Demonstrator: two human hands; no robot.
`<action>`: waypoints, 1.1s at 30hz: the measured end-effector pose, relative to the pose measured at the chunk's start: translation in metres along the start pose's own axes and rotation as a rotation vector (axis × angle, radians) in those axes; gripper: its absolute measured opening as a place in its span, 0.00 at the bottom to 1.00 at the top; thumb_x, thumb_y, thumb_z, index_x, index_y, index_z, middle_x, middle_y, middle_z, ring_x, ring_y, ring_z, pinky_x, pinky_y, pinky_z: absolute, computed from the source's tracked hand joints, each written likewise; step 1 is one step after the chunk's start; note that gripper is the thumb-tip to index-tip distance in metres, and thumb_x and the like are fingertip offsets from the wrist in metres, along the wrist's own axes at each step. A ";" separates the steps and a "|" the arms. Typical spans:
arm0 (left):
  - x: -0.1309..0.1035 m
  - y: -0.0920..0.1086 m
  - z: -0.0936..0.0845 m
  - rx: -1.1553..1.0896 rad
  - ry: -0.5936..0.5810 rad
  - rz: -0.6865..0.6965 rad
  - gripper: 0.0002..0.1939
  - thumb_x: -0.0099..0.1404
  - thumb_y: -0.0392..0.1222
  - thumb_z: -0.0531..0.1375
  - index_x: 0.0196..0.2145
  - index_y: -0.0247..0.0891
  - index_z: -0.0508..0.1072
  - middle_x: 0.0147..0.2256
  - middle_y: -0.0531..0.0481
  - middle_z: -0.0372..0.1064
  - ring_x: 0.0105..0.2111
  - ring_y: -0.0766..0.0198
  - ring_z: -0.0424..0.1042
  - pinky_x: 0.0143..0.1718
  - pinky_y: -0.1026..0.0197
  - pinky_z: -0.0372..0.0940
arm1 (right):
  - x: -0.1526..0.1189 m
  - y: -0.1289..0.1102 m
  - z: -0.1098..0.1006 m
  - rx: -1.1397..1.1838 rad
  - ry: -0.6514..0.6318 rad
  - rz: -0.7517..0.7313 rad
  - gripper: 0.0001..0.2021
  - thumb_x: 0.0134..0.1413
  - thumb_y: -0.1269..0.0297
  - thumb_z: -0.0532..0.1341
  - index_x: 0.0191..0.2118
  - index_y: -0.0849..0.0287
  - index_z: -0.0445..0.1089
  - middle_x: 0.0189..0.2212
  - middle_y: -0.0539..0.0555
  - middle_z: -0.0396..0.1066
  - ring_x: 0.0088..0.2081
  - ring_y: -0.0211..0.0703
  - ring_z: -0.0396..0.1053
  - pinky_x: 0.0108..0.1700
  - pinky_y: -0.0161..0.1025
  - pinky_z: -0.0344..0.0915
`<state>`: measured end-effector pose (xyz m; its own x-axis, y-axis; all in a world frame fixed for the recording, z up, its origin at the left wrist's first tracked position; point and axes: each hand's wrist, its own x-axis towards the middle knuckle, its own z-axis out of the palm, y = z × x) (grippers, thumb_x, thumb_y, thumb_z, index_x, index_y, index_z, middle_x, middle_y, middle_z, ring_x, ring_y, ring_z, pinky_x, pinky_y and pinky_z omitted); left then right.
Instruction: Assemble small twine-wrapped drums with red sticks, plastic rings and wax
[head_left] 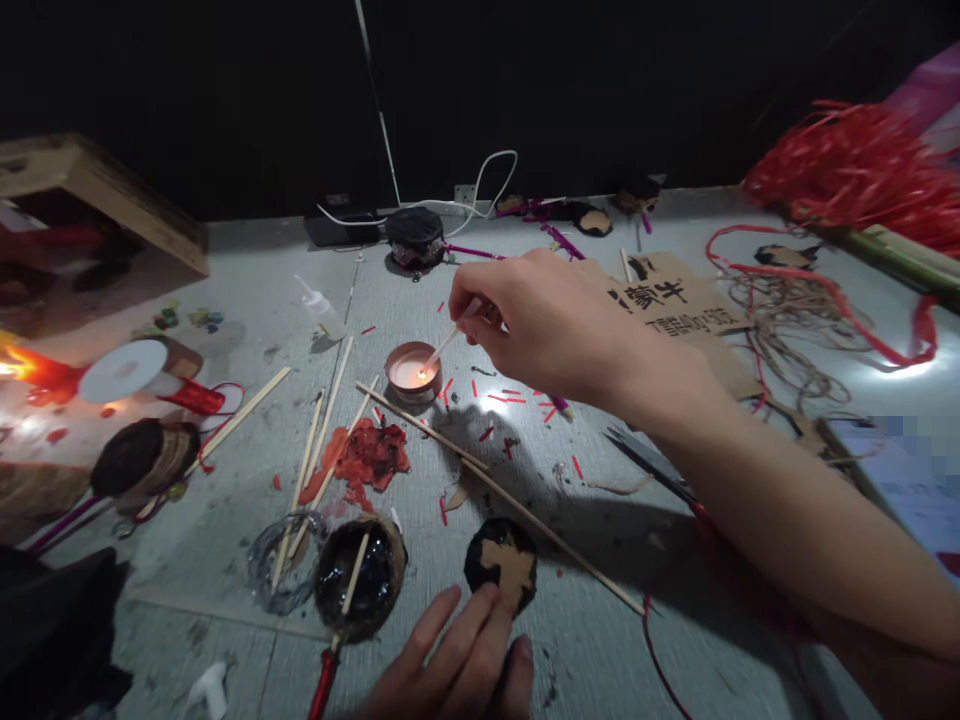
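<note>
My right hand [540, 310] pinches a thin, translucent whitish stick [447, 343] that looks like a glue stick. Its lower end reaches into the small flame of a tealight candle [414, 374] in a round copper-coloured cup. Lower down, my left hand [461, 655] lies with outstretched fingers. The fingertips are at the near edge of a black disc [480, 550] with a torn brown cardboard patch on it; how firmly they touch it I cannot tell. Left of that hand is a round, glossy black piece [360, 575] with a wooden stick across it and a red-wrapped handle.
Wooden sticks [510, 495] and red wax-like lumps [369, 455] lie around the candle. Scissors [649, 465] sit under my right forearm. Printed cardboard [664, 295], tangled twine [787, 325] and a red shredded bundle [862, 180] are on the right. A ribbon spool [127, 370] and box [97, 200] stand left.
</note>
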<state>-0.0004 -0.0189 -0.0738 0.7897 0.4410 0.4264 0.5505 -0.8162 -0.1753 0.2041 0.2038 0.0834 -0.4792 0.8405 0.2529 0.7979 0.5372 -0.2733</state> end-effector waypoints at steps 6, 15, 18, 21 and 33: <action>-0.006 0.000 -0.002 0.002 -0.006 -0.042 0.11 0.80 0.39 0.57 0.56 0.36 0.71 0.69 0.40 0.64 0.78 0.50 0.49 0.81 0.45 0.40 | 0.000 0.000 0.000 0.002 -0.003 0.003 0.09 0.62 0.73 0.62 0.42 0.54 0.79 0.34 0.52 0.80 0.35 0.47 0.72 0.32 0.42 0.48; -0.008 0.002 0.002 0.017 -0.008 -0.014 0.10 0.79 0.41 0.59 0.54 0.37 0.71 0.67 0.42 0.66 0.76 0.51 0.54 0.80 0.44 0.43 | 0.000 -0.003 -0.003 -0.001 -0.024 0.007 0.10 0.63 0.71 0.61 0.43 0.52 0.80 0.36 0.52 0.82 0.37 0.49 0.74 0.32 0.42 0.50; -0.006 0.002 0.000 0.005 -0.007 -0.019 0.10 0.79 0.39 0.58 0.55 0.37 0.71 0.66 0.42 0.67 0.76 0.53 0.55 0.81 0.44 0.39 | 0.000 -0.003 -0.002 0.023 -0.027 -0.009 0.10 0.62 0.72 0.62 0.43 0.54 0.80 0.36 0.53 0.82 0.36 0.49 0.74 0.33 0.42 0.52; -0.004 0.001 -0.002 -0.017 0.011 -0.028 0.09 0.79 0.37 0.57 0.54 0.36 0.72 0.64 0.41 0.69 0.76 0.52 0.55 0.81 0.43 0.36 | -0.001 -0.002 -0.001 0.026 -0.018 -0.020 0.10 0.63 0.72 0.61 0.43 0.53 0.80 0.36 0.52 0.82 0.37 0.49 0.74 0.33 0.42 0.52; -0.003 0.000 0.003 0.016 -0.011 -0.057 0.12 0.77 0.38 0.62 0.56 0.36 0.70 0.71 0.39 0.63 0.78 0.47 0.48 0.80 0.44 0.43 | -0.001 -0.004 -0.005 -0.002 -0.013 0.008 0.10 0.61 0.72 0.62 0.43 0.53 0.79 0.35 0.52 0.80 0.36 0.49 0.72 0.32 0.42 0.49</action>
<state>-0.0021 -0.0190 -0.0774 0.7600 0.4908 0.4260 0.5986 -0.7839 -0.1649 0.2036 0.2002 0.0886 -0.4771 0.8458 0.2387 0.8027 0.5300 -0.2733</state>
